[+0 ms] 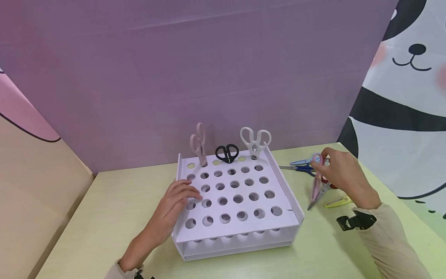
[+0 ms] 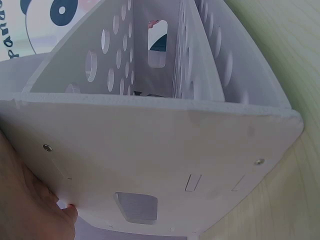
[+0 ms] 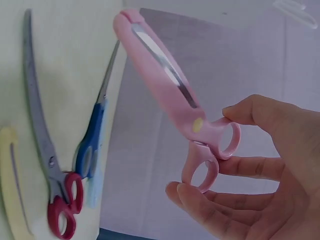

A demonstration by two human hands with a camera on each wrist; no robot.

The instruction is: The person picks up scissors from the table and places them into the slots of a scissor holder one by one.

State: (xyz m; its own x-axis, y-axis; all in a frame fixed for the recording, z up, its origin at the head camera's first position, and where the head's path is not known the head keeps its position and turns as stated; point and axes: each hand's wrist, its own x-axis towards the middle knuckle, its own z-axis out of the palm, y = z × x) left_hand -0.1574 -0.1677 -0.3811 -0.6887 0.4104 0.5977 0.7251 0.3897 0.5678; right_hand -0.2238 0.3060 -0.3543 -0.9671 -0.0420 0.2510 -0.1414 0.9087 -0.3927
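My right hand (image 1: 343,170) pinches a pair of pink scissors (image 1: 316,182) by the finger loops, with the tip pointing down in the head view. In the right wrist view the scissors (image 3: 165,75) show plastic-covered blades. My left hand (image 1: 172,211) rests over the left wall of a white rack (image 1: 230,232) with rows of round holes, its fingers lying on the top board. Standing in the rack's back row are pale pink scissors (image 1: 198,145), black scissors (image 1: 227,153) and white scissors (image 1: 255,142), handles up.
On the table (image 1: 132,197) right of the rack lie red-handled scissors (image 3: 55,185), dark blue scissors (image 3: 90,140), light blue scissors (image 1: 301,161) and yellow scissors (image 1: 338,202). A purple backdrop (image 1: 223,77) stands behind the table. A panda-printed panel (image 1: 400,155) is at the right.
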